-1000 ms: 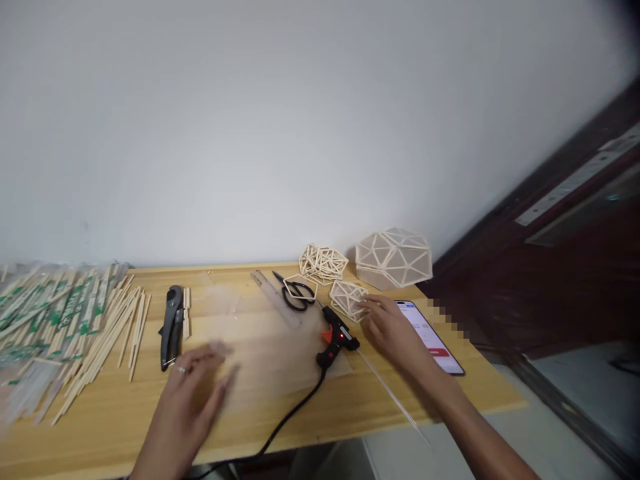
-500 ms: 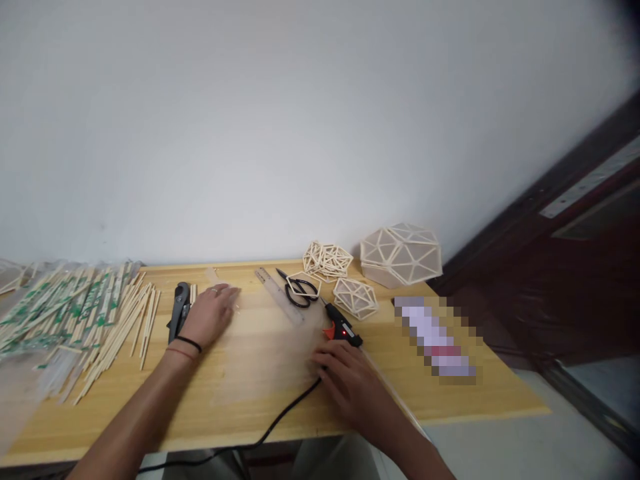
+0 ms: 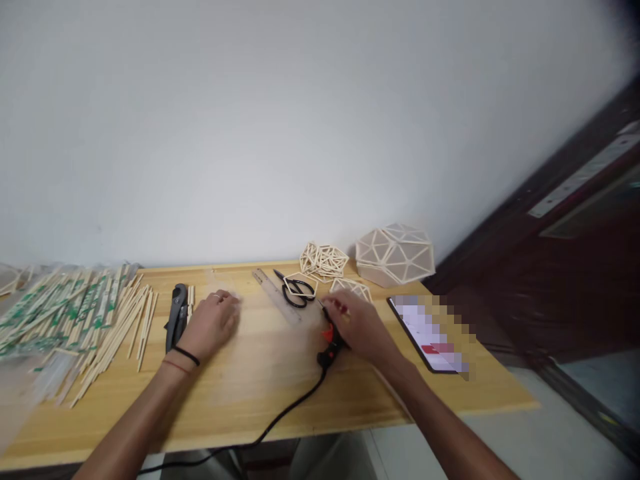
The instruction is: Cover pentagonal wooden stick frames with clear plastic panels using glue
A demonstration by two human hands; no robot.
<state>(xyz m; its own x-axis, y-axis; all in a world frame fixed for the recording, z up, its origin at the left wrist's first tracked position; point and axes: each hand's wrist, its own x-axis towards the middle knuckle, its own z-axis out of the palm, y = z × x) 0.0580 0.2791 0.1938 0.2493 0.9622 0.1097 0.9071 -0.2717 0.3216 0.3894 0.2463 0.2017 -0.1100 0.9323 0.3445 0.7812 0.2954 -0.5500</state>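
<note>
Since half a second ago, the right hand [image 3: 361, 327] moved up onto the black-and-orange hot glue gun [image 3: 331, 337], fingers closing around it, at 3 o'clock from the flat, open left hand [image 3: 210, 322] on the wooden worktop [image 3: 250, 400].

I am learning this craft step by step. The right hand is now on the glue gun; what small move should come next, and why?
Probably close the right hand around the glue gun and lift it clear of the table. The hand covers the gun's body but it lies flat, red light on, while the left hand rests on the clear sheet.
</note>
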